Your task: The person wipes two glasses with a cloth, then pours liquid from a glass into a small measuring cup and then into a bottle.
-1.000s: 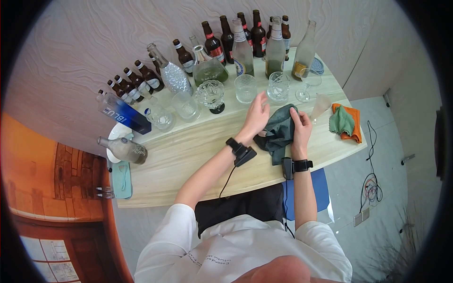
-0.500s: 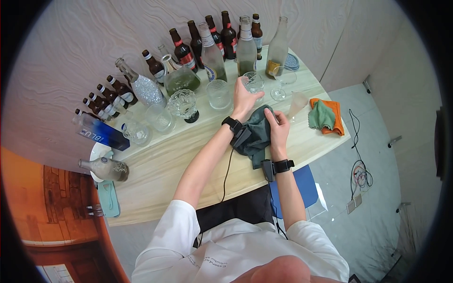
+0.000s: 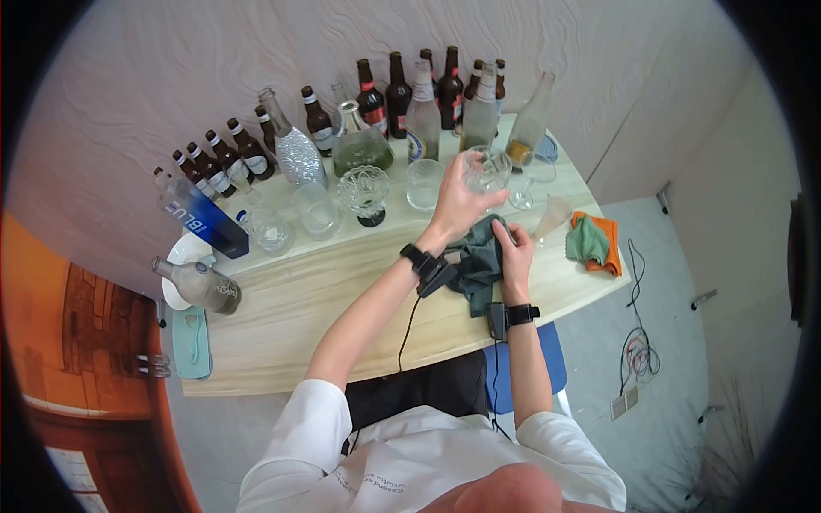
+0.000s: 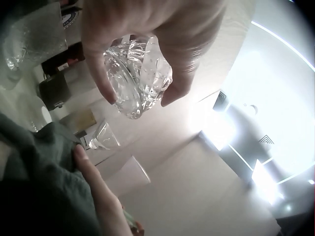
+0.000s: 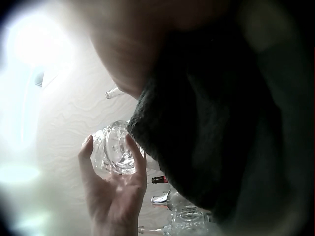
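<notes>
A clear cut-glass tumbler (image 3: 489, 171) is in my left hand (image 3: 459, 203), thumb on one side and fingers on the other. The left wrist view shows the tumbler (image 4: 138, 76) gripped between thumb and fingertips, its faceted wall catching the light. My right hand (image 3: 516, 256) holds a dark green cloth (image 3: 475, 272), which hangs in folds just below the left hand, its thumb lying over the top edge. Seen from the right wrist, the bunched cloth (image 5: 202, 123) fills much of the view and hides most of the right hand.
Behind the hands stand a patterned glass (image 3: 423, 185), a footed glass bowl (image 3: 365, 192), a stemmed glass (image 3: 523, 188) and tall clear bottles (image 3: 422, 120). Brown bottles (image 3: 398, 94) line the wall. To the right are a frosted conical glass (image 3: 554, 218) and an orange cloth (image 3: 609, 248).
My left hand has reached from beside the cloth to the tumbler, taken hold of it and raised it off the table. My right hand keeps holding the dark green cloth.
</notes>
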Demonstrator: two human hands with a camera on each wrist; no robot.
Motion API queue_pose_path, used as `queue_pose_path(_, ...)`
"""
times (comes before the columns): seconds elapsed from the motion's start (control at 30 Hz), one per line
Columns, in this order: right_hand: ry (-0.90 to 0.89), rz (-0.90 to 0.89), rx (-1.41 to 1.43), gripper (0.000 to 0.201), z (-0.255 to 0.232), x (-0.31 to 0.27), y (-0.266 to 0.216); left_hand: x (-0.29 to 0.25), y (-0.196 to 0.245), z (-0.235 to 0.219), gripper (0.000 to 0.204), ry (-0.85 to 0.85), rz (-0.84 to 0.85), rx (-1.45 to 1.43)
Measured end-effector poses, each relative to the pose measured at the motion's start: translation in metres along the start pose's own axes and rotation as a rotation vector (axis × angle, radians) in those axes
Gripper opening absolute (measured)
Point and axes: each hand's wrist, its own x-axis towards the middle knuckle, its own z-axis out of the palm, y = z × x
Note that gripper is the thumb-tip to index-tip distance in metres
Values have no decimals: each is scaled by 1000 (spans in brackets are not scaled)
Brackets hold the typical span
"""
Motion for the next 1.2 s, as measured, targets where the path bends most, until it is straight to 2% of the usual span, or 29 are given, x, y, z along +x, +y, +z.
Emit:
queue_pose_path(0.13,-59,-23,32,21,0,-1,0,-38,35,-59,82,-87,-63,-185)
queue_pose_path(0.2,-121,-24,0,16,5,-9,-17,-61,48,-98,83,-120,-60,-180)
queue_pose_path(0.23,-162,-28,-6,15,9,-14,-26,-72,52,-118,84,-110,-120,-283)
queue_pose_path(0.3,-276,-21,-27,11,22,-24,-47,-100,56,-153,86,-84,-253,-492)
queue_pose_path(0.37,-452,-139,-60,10,42,-29,-57,-122,55,-180,86,-55,-268,-610)
queue_pose_path(0.4,-538,-199,-72,10,54,-32,-64,-132,54,-190,85,-43,-273,-669)
queue_pose_path(0.43,-600,-185,-68,11,72,-38,-77,-138,52,-198,85,-14,-257,-651)
queue_pose_path(0.53,-776,-362,-186,12,118,-39,-88,-147,37,-212,84,60,-204,-633)
queue_pose_path(0.7,-958,-465,-296,13,176,-54,-92,-151,32,-218,81,144,-208,-754)
queue_pose_path(0.8,-970,-475,-233,13,190,-56,-75,-156,36,-223,80,177,-222,-759)
queue_pose_path(0.9,-935,-424,-225,16,193,-61,-60,-162,28,-229,81,137,-265,-867)
queue_pose_path(1.0,-885,-373,-156,19,193,-69,-48,-168,22,-220,85,192,-253,-719)
queue_pose_path(1.07,-843,-333,-99,19,192,-75,-47,-171,20,-216,81,236,-270,-733)
queue_pose_path(1.2,-819,-454,-179,19,186,-71,-38,-171,17,-216,76,257,-362,-717)
